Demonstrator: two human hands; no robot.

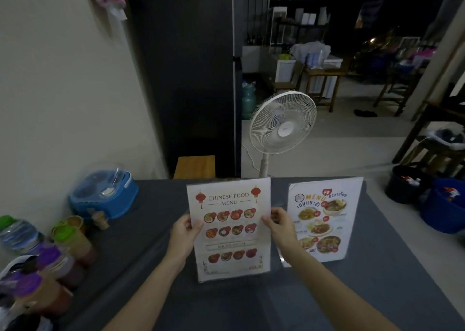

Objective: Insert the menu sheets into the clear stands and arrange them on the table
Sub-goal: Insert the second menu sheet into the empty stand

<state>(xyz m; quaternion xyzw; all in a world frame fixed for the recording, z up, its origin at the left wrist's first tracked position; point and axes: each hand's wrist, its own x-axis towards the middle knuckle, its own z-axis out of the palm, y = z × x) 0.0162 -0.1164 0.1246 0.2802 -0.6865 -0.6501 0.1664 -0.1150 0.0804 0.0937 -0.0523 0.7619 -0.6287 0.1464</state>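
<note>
A clear stand holding the Chinese food menu sheet [230, 230] stands upright on the grey table [377, 293], just in front of me. My left hand [185, 231] grips its left edge at mid height. My right hand [280, 224] pinches its right edge at about the same height. To the right, a second clear stand with a Thai menu sheet [324, 220] stands upright on the table, untouched, partly hidden behind my right hand.
A blue caddy with a clear lid [104, 195] sits at the table's back left. Several sauce bottles and a water bottle [50, 255] crowd the left edge. Beyond the table stand a white fan [283, 123], a wooden stool [195, 167] and dark and blue buckets [427, 200].
</note>
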